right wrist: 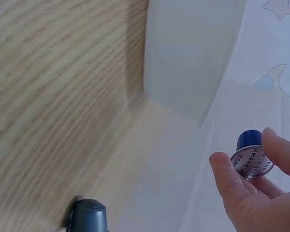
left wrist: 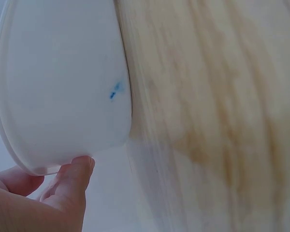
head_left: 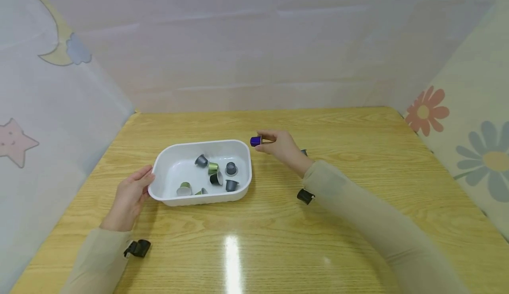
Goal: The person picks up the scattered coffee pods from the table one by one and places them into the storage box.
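Note:
My right hand point(head_left: 278, 146) pinches a blue-purple coffee capsule point(head_left: 256, 141) just off the right end of a white plastic tub point(head_left: 165, 199). In the right wrist view the printed lid of that coffee capsule point(right wrist: 253, 163) faces the camera, between thumb and fingers. My left hand point(head_left: 129, 194) grips the tub's left end, thumb at the rim and fingers beneath it, as the left wrist view also shows. Inside the tub lie several capsules: grey ones such as the grey capsule point(head_left: 232, 185), green ones such as the green capsule point(head_left: 213, 167), and a black capsule point(head_left: 216, 179).
A dark grey capsule point(right wrist: 88, 216) stands on the wooden table point(head_left: 278, 241), mostly hidden behind the right wrist in the head view. Both sleeves carry black wrist mounts. Patterned sheets point(head_left: 254, 64) hang along the table's back and sides.

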Demonstrator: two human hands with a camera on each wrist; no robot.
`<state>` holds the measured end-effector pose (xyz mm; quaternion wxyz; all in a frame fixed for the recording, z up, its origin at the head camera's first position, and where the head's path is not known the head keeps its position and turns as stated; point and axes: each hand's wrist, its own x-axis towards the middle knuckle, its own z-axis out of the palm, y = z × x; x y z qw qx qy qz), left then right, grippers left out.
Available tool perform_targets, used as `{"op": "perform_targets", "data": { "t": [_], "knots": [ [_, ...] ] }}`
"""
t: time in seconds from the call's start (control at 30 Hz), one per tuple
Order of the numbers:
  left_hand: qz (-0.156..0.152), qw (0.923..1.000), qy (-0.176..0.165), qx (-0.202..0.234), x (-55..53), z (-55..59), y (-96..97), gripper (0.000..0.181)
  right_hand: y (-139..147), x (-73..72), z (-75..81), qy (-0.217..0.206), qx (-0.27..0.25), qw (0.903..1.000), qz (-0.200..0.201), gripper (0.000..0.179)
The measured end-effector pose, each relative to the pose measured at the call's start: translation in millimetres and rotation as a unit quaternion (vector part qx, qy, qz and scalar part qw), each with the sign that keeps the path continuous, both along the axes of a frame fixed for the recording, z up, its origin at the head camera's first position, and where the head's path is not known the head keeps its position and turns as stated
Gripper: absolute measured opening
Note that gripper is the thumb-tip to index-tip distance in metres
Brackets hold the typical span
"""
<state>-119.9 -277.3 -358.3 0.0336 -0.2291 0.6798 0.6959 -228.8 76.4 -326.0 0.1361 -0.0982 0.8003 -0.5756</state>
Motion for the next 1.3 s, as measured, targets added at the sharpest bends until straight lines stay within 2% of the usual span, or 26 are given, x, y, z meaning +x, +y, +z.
{"op": "perform_targets", "data": {
  "t": [0.23,0.6,0.97,1.3],
  "knots": [
    [0.004,1.0,-0.004,0.005,-0.9,-0.6,-0.4,0.058,-8,5.0,7.1,0.0,-0.003,1.0,0.001,0.053],
    [0.006,0.9999,-0.001,0.009,-1.2,-0.2,-0.7,0.058,-19,6.4,8.7,0.006,-0.019,0.9998,0.009,0.052],
    [0.001,1.0,0.0,0.003,-0.8,-2.7,-1.2,0.058,-36,7.1,3.5,-0.008,-0.054,0.9985,0.005,0.051],
    [-0.001,1.0,-0.006,0.001,-0.1,-2.2,-1.4,0.058,-53,12.8,-1.7,-0.004,-0.052,0.9984,0.023,0.049]
  ]
}}
